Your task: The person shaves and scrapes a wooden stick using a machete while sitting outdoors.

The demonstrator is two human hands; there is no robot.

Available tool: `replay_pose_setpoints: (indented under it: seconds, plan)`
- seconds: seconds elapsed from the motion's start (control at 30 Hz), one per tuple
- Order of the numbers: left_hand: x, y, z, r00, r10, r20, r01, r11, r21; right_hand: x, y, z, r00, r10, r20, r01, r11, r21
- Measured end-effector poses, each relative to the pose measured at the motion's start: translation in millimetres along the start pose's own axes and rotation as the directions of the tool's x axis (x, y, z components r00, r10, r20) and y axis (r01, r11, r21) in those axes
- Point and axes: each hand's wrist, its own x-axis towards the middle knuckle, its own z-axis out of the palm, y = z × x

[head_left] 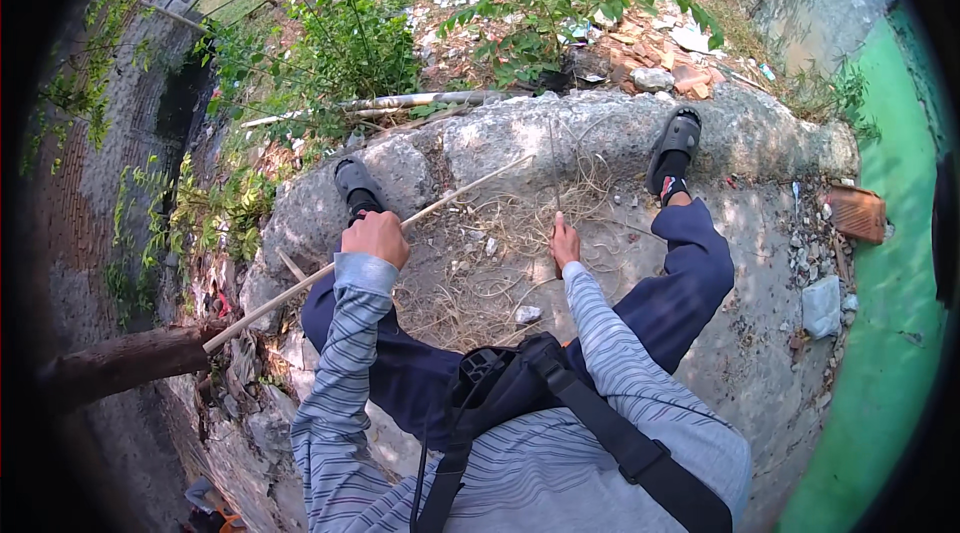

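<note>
Left to right: one log (pixel 140 361) past the concrete slab's (pixel 700 333) left edge; left hand (pixel 380 239), the nearer, wraps one pale stick (pixel 465 192), its long axis slanting from beside the log toward the slab's far edge. Its far end lies just left of one thin blade (pixel 555 168), which points farward, right hand (pixel 565 245) closed on its grip. Count: one reddish block (pixel 856 213) at the right edge.

Stick (pixel 440 205) lt tan; sleeves (pixel 350 363) gry-blue w/ dk stripes; trousers (pixel 685 278) navy.
</note>
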Motion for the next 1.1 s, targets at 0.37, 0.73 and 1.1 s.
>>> replay_pose_setpoints:
  seconds: [0.37, 0.73, 1.1]
  plan:
    - [-32, -7, 51, 0.998, 0.041, 0.057, -0.034, 0.992, -0.121, -19, -11, 4, 0.940, -0.308, 0.148, 0.336, 0.756, -0.562]
    - [-57, 2, 175, 0.991, 0.012, 0.131, 0.074, 0.770, -0.633, -80, -74, 17, 0.818, -0.473, 0.327, 0.571, 0.601, -0.560]
    - [-76, 30, 243, 0.982, -0.026, 0.187, 0.164, 0.611, -0.775, -161, -64, 8, 0.657, -0.390, 0.646, 0.747, 0.453, -0.486]
